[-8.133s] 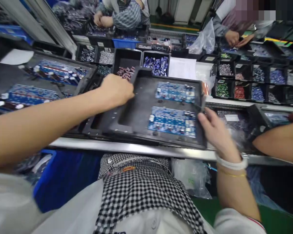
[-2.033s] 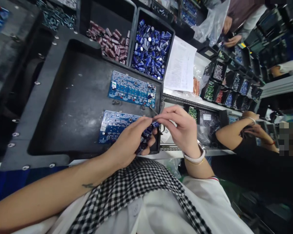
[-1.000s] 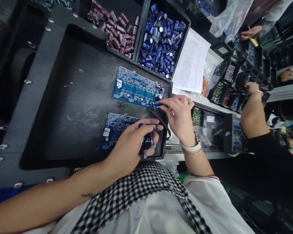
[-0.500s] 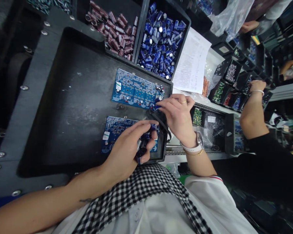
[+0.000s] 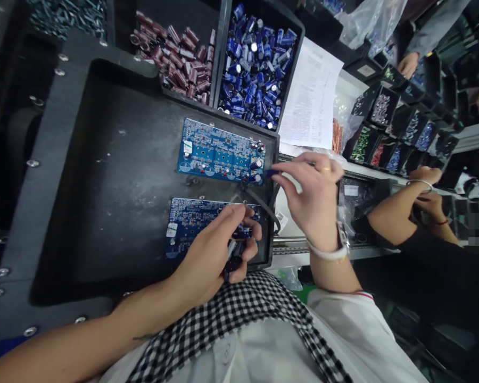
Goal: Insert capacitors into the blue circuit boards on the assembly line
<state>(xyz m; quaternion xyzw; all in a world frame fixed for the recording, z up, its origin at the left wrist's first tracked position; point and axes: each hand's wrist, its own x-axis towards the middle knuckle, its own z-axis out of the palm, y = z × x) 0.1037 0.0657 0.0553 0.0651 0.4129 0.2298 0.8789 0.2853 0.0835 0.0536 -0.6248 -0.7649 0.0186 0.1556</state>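
Note:
Two blue circuit boards lie in the black tray (image 5: 115,186). The upper circuit board (image 5: 219,151) carries large blue capacitors (image 5: 256,171) at its right end. Just right of that end, my right hand (image 5: 311,191) pinches a single blue capacitor (image 5: 270,173) between thumb and finger, apart from the board. My left hand (image 5: 211,244) is curled around several dark blue capacitors (image 5: 234,260), above the lower circuit board (image 5: 186,218), and hides much of it. A black strap (image 5: 259,201) runs between the boards toward the tray's right edge.
Behind the tray stand bins of blue capacitors (image 5: 255,69) and brown capacitors (image 5: 181,58). A printed sheet (image 5: 311,96) lies right of them. Farther right are small parts bins (image 5: 361,143) and a co-worker's arm (image 5: 395,213) reaching among them. Another person's hand (image 5: 409,65) is beyond.
My right hand has moved right, away from the upper board, with a blue capacitor in its fingertips. Two large capacitors now show on that board's end. My left hand stays over the lower board.

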